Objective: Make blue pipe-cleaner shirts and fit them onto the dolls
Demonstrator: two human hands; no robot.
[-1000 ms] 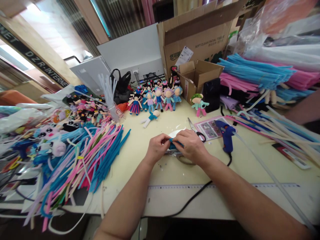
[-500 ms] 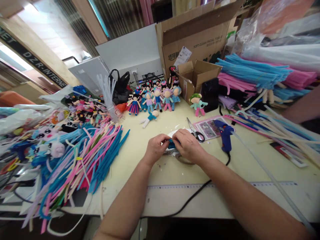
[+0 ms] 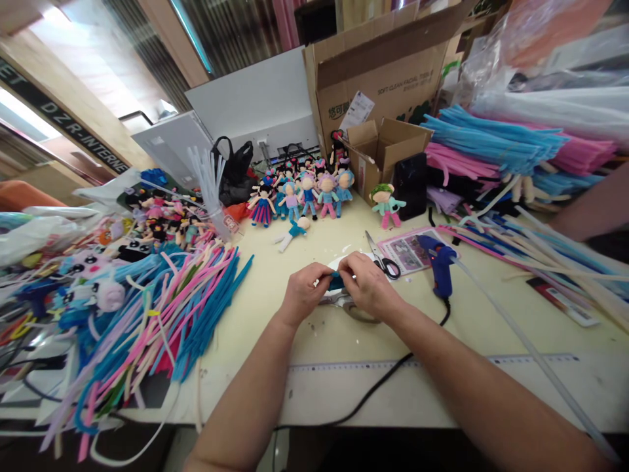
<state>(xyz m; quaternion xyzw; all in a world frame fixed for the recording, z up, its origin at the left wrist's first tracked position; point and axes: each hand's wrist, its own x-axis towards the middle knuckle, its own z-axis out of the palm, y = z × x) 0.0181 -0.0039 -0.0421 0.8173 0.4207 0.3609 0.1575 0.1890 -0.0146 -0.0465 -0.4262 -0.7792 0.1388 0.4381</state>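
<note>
My left hand (image 3: 303,295) and my right hand (image 3: 369,286) meet over the middle of the pale table (image 3: 314,341). Both pinch a small teal fuzzy piece (image 3: 337,281) held between their fingertips. Most of the piece is hidden by my fingers. Under the hands lie a white scrap and a ring-shaped thing I cannot make out. A pair of scissors (image 3: 378,254) lies just beyond my right hand. A blue glue gun (image 3: 439,263) stands to the right of it, with its black cord running toward the table's front edge.
Loose pipe cleaners (image 3: 162,314) pile up at left, more bundles (image 3: 496,147) stack at right. Small finished dolls (image 3: 307,193) stand at the back, one lying down (image 3: 295,231). Cardboard boxes (image 3: 383,78) stand behind them. A ruler (image 3: 427,362) lies along the front. Another person's arm (image 3: 592,210) reaches in at right.
My hands stayed together on the teal piece, with my right fingers shifting slightly over it. The view has drifted a little.
</note>
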